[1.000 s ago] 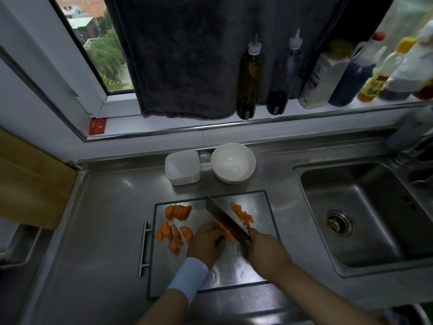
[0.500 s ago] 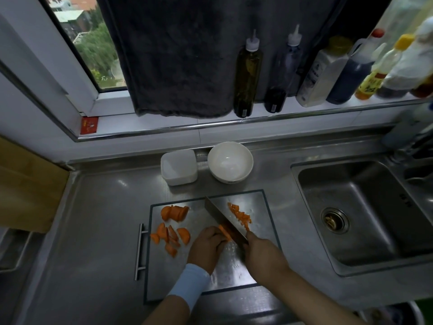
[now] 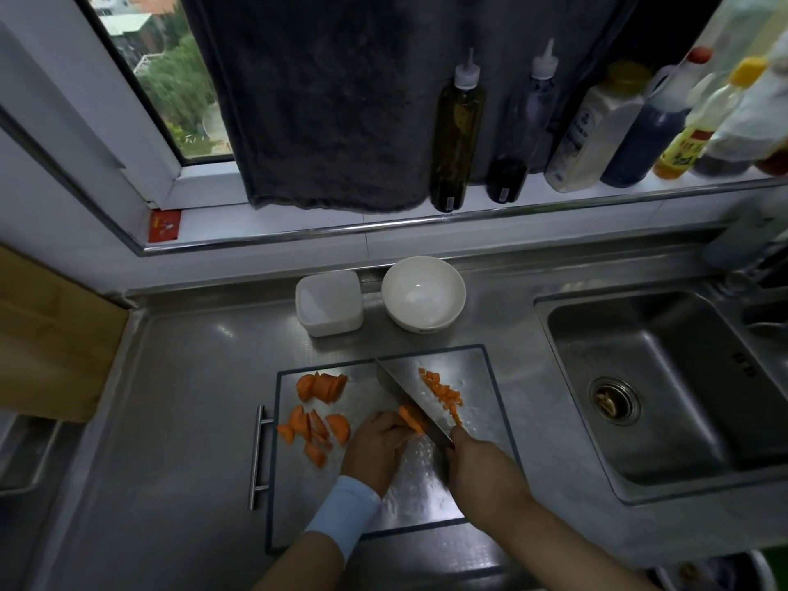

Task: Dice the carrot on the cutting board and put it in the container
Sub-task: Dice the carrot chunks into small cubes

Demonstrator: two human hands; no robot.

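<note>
On the steel cutting board, my left hand pinches a carrot piece against the board. My right hand grips the handle of a cleaver, whose blade rests on that piece. Small carrot dice lie to the right of the blade. Carrot slices and a thicker chunk sit at the board's left. A square white container and a white bowl stand behind the board, both empty.
The board has a bar handle on its left side. A steel sink lies to the right. Several bottles line the window ledge under a hanging dark towel. A wooden board leans at far left.
The cleaver has shifted slightly along the held carrot piece, still under my left fingers. The camera view drifted a little; the piles on the board look unchanged.
</note>
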